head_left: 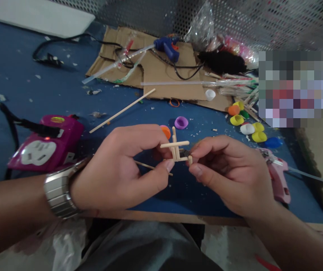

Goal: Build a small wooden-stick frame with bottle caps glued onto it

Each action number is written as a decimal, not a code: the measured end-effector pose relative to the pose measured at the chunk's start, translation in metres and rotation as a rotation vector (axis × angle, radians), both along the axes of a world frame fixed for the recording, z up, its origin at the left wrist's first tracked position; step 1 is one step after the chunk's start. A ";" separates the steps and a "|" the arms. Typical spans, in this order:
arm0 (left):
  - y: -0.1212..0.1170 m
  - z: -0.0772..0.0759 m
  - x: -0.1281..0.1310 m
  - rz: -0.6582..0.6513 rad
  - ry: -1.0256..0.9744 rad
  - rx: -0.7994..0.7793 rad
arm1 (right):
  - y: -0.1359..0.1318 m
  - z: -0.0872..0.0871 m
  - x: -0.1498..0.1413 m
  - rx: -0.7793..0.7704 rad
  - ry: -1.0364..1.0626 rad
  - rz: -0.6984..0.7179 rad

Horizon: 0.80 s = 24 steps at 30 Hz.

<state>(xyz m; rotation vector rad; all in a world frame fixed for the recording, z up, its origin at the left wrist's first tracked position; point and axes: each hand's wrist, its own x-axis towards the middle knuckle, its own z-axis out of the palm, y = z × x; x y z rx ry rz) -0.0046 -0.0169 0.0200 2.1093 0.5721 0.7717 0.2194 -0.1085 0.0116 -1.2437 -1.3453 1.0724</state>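
Between my hands, over the blue table, is a small frame of wooden sticks (175,144) with a dark piece (184,153) on its right side. My left hand (127,165), with a metal watch on its wrist, pinches the frame's left side between thumb and fingers. My right hand (231,169) pinches its right end, where a short stick end (190,160) shows by the thumb. Just beyond the hands lie an orange cap (165,131) and a purple cap (181,122). A thin stick (152,166) shows partly behind my left hand.
A pink glue gun (279,175) lies right of my right hand. The magenta power socket (48,143) stands at left. Farther back, a blue glue gun (168,48) rests on cardboard (172,90). Several coloured caps (247,129) and a loose wooden stick (122,111) lie on the table.
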 end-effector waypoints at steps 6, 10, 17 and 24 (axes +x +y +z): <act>0.000 0.000 -0.001 0.008 0.011 0.007 | 0.000 0.001 -0.001 -0.008 -0.012 -0.011; -0.001 0.000 -0.001 0.012 0.000 0.010 | 0.000 0.002 -0.001 0.005 0.008 0.007; 0.000 -0.002 0.001 0.010 -0.013 0.009 | 0.000 0.000 -0.001 -0.005 0.018 0.004; -0.001 -0.002 0.000 0.014 -0.010 0.006 | 0.000 0.000 -0.001 0.000 0.020 0.002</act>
